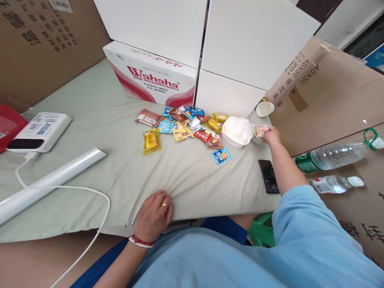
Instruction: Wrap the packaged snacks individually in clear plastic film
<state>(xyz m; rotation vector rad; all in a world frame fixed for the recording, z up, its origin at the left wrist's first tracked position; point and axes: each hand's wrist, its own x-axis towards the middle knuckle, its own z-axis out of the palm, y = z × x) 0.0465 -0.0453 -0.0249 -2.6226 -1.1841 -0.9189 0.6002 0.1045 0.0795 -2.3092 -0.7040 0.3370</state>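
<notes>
My right hand (272, 137) reaches to the right side of the table, its fingers closed at a small clear-wrapped snack (261, 131) with pink and yellowish colouring. A white plastic bowl (232, 136) with a crumpled clear bag (245, 130) stands just left of it. My left hand (154, 214) rests at the table's front edge with its fingers curled in, and no object shows in it. Several wrapped snacks lie in a loose group mid-table, among them a yellow packet (151, 141), a brown packet (149, 118), a red packet (203, 135) and a blue packet (221, 156).
Behind the snacks stand a Wahaha water carton (153, 78) and white boxes (231, 92). On the right are a paper cup (265, 109), a black phone (268, 176) and plastic bottles (336, 157). A white device (42, 130), its cable and a white tube (54, 184) lie left.
</notes>
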